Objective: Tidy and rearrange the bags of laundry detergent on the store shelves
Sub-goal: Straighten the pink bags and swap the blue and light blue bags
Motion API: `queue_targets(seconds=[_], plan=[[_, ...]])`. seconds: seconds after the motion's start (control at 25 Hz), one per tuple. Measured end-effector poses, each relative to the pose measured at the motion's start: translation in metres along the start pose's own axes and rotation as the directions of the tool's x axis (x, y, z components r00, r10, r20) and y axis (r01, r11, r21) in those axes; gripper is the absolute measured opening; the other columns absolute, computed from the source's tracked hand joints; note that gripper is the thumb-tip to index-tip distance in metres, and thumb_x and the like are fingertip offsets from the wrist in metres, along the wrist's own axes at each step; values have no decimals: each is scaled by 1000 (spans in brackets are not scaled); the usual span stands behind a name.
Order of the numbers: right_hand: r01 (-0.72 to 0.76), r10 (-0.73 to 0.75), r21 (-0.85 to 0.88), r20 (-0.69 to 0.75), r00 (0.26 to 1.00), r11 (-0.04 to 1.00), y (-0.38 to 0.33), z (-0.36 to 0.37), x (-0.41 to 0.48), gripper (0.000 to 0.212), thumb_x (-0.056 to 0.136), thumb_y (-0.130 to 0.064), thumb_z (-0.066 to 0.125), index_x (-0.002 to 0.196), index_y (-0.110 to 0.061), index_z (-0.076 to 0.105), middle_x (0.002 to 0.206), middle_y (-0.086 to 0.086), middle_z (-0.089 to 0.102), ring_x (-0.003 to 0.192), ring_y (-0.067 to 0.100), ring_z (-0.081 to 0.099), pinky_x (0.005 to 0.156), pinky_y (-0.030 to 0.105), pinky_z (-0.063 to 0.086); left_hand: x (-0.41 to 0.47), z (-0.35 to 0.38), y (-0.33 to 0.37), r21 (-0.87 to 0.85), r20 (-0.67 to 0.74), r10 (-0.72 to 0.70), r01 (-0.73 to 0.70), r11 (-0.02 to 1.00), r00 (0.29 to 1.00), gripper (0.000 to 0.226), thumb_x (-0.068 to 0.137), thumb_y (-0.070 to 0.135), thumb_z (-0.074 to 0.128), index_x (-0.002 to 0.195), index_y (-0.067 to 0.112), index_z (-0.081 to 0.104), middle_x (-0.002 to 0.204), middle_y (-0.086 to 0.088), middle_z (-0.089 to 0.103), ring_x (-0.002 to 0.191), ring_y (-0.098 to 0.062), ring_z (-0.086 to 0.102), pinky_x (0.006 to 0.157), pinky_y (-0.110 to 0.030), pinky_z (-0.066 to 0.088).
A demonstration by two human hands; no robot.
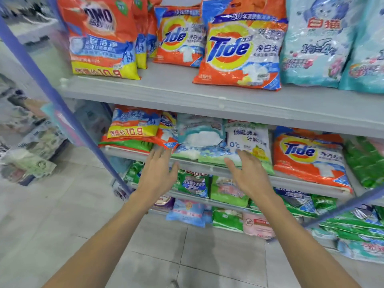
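The left hand [158,173] and right hand [248,175], grips released with fingers spread, hover before the middle shelf's [199,165] pale blue bag [199,138].

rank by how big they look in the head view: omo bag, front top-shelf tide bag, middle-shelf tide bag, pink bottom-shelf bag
1. OMO bag and front top-shelf Tide bag: look about alike, and the frame cuts the OMO bag's top, so no ranking between them.
2. Middle-shelf Tide bag.
3. Pink bottom-shelf bag, smallest.

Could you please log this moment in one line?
left hand open; right hand open; both extended toward pale blue bags; second shelf
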State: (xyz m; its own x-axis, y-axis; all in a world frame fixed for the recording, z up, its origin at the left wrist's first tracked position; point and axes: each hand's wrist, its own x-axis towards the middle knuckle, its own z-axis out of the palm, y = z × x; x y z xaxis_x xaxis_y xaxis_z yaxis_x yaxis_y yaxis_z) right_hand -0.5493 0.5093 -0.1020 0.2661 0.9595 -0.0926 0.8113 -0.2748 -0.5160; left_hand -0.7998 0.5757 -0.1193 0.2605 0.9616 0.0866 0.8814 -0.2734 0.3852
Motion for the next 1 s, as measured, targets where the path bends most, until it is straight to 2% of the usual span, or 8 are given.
queue_targets(seconds=[0.16,0.28,0.44,0.52,0.6,0.68,0.84,1.0], plan=[[-77,86,132,-58,995,988,-30,14,58,61,102,-53,46,147,-11,44,151,16,48,134,33,48,103,39,40,48,12,-32,-113,44,-45,50,992,998,53,101,35,55,144,5,50,143,-19,55,134,-38,49,112,-51,40],[-172,193,305,-41,980,937,-38,28,108,77,97,-65,45,154,-14,33,156,14,42,138,34,46,107,42,40,91,24,-24,-353,23,-133,132,926,991,56,103,40,52,147,6,48,147,-14,55,135,-33,51,110,-37,41],[-251,286,513,10,958,821,-44,43,152,89,93,-70,48,156,-10,30,157,9,42,136,28,47,87,32,40,136,50,-9,-611,149,-265,299,733,953,52,101,53,50,134,13,55,125,-6,64,110,-26,59,87,-28,38],[-291,324,536,33,945,793,-45,52,164,86,92,-70,49,152,-9,38,151,9,47,121,24,52,76,30,39,149,65,-5,-721,187,-300,338,605,935,54,92,61,59,121,16,55,117,1,61,103,-24,59,87,-32,45],[-299,344,542,19,939,785,-42,61,173,78,90,-67,56,139,-8,47,136,10,57,107,23,55,79,33,42,156,78,0,-831,201,-346,347,436,916,73,72,66,69,120,13,56,119,-5,64,105,-29,65,92,-45,56],[-288,350,592,10,937,753,-40,64,176,60,87,-58,67,121,-11,53,114,6,60,100,25,59,83,34,47,160,83,2,-880,242,-384,368,299,891,76,67,59,78,122,12,56,119,-10,65,103,-31,68,88,-48,60],[-227,334,790,29,942,570,-32,59,172,38,73,-29,88,96,-7,66,95,5,70,77,17,64,65,30,51,163,72,-7,-872,410,-311,468,142,858,55,73,21,88,120,7,64,114,-9,69,98,-28,68,72,-44,64],[-283,211,902,223,952,326,-25,56,145,60,57,-1,85,113,7,69,109,20,75,80,31,73,56,36,58,125,64,-13,-823,561,-131,567,13,817,22,67,5,80,86,16,75,98,-6,74,99,-31,69,85,-47,56]])
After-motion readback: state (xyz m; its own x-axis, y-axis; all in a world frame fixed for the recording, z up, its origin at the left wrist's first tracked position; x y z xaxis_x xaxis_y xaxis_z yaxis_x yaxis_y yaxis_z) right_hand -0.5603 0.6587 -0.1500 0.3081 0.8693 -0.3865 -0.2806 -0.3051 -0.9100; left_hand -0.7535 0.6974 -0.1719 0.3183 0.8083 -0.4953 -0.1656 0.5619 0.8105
